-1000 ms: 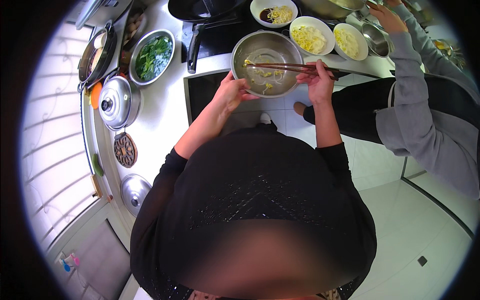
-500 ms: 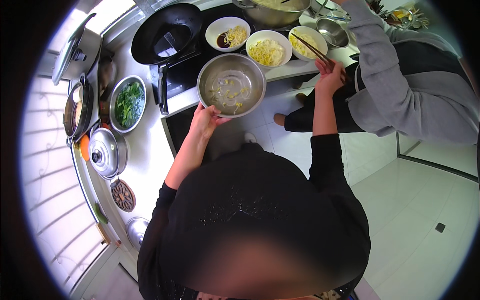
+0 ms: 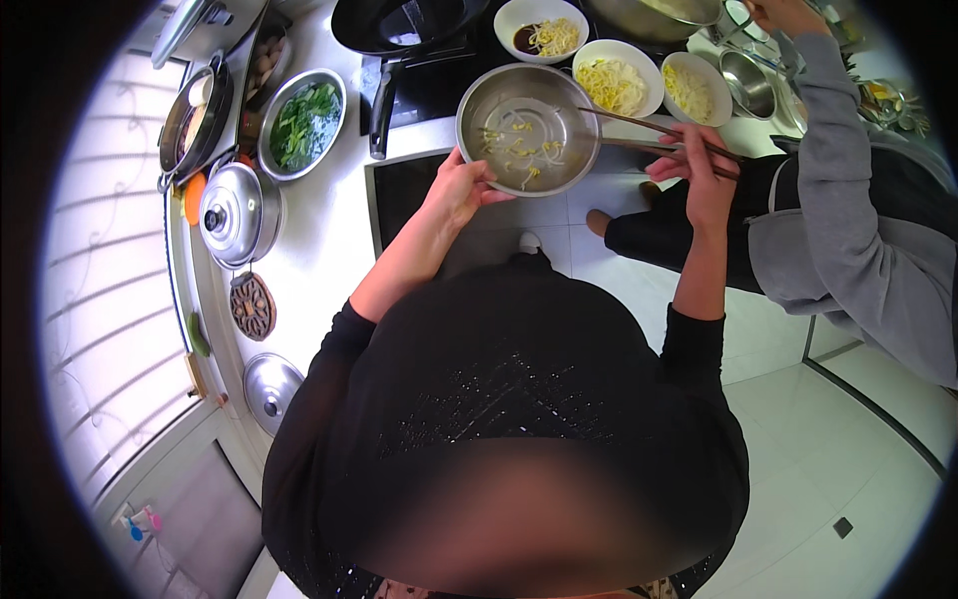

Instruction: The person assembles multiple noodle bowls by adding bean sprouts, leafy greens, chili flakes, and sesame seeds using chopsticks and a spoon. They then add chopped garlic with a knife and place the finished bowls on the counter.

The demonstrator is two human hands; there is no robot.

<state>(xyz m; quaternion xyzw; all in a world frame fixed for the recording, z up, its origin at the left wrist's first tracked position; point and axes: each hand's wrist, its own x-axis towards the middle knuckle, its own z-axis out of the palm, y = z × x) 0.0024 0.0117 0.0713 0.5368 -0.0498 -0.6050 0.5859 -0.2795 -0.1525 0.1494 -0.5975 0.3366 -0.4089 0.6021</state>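
My left hand [image 3: 467,188] grips the rim of a steel bowl [image 3: 479,112] on its near left side. A few bean sprouts [image 3: 521,150] lie scattered over the bowl's bottom. Dark chopsticks [image 3: 635,122] are held in my right hand [image 3: 699,168], spread apart, their tips reaching over the bowl's right rim. Just beyond the bowl stand three white bowls: one with sprouts and dark sauce [image 3: 544,36], one with sprouts and pale noodles [image 3: 615,84], and one with similar pale yellow food [image 3: 691,92].
A person in a grey sleeve [image 3: 833,110] stands at the right by a large pot [image 3: 667,18]. A black wok [image 3: 399,22] sits on the stove. On the left counter are a basin of greens [image 3: 307,124], a lidded pot [image 3: 239,212], a trivet [image 3: 252,305] and a lid [image 3: 271,391].
My right hand has brought the chopsticks to the steel bowl's right rim and opened them. In the picture, the counter and bowls have shifted right and upward.
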